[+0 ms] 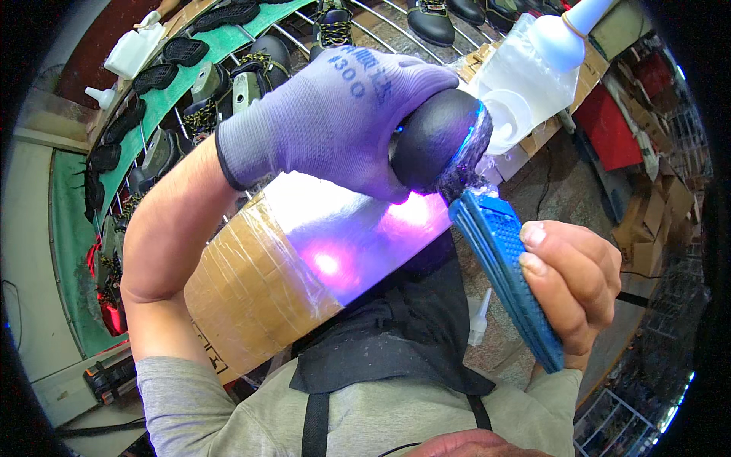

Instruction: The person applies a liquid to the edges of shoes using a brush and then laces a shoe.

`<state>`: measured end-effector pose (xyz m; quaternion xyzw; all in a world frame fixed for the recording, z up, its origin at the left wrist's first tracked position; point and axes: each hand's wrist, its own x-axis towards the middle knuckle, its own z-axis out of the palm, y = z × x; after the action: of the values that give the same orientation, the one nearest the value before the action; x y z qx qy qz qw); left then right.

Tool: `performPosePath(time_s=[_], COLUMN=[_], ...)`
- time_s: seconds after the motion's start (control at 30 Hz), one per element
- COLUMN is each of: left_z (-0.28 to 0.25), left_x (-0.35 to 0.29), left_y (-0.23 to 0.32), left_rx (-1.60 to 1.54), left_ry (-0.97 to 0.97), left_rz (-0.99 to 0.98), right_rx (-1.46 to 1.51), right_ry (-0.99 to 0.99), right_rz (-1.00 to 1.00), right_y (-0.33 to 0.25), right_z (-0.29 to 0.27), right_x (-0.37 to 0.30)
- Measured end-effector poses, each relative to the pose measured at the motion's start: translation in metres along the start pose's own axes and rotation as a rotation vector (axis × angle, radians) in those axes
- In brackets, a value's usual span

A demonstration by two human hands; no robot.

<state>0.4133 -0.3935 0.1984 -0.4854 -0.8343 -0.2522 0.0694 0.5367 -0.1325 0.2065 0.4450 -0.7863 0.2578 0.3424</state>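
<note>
My left hand point(343, 114), in a grey-purple knit glove, grips a black shoe point(438, 141) by its upper, with the rounded toe showing past the fingers. The rest of the shoe is hidden behind the glove. In my bare right hand point(575, 282) is a brush with a ridged blue handle point(506, 266), held slanting up toward the shoe. Its dark bristles point(464, 175) touch the shoe's lower edge, where a wet, whitish-blue sheen runs along the rim. Beside the shoe stands a small white translucent bowl point(506, 118).
A taped cardboard box point(255, 293) under my arms has a shiny top lit purple. A squeeze bottle point(560, 42) stands at the upper right. Curving around the left and back, a rack with green cloth point(164, 114) carries several black soles and shoes. A small nozzle bottle point(479, 324) lies lower right.
</note>
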Motion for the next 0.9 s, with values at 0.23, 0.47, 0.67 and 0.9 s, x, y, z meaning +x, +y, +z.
performPosePath(time_s=[0.23, 0.47, 0.67, 0.9], left_z=[-0.002, -0.004, -0.025, -0.026], left_x=[0.022, 0.039, 0.068, 0.072], left_y=[-0.025, -0.034, -0.036, -0.032], left_rx=[-0.069, -0.147, -0.528, -0.42], left_ry=[0.033, -0.06, -0.359, -0.245], left_rz=[0.066, 0.076, -0.054, 0.039], right_rx=[0.347, 0.243, -0.076, -0.293], right_ry=[0.272, 0.139, -0.089, -0.247], right_rz=[0.331, 0.306, 0.162, 0.138], right_y=[0.053, 0.064, 0.055, 0.044], right_z=[-0.016, -0.016, -0.016, -0.009], right_x=[-0.007, 0.007, 0.025, 0.028])
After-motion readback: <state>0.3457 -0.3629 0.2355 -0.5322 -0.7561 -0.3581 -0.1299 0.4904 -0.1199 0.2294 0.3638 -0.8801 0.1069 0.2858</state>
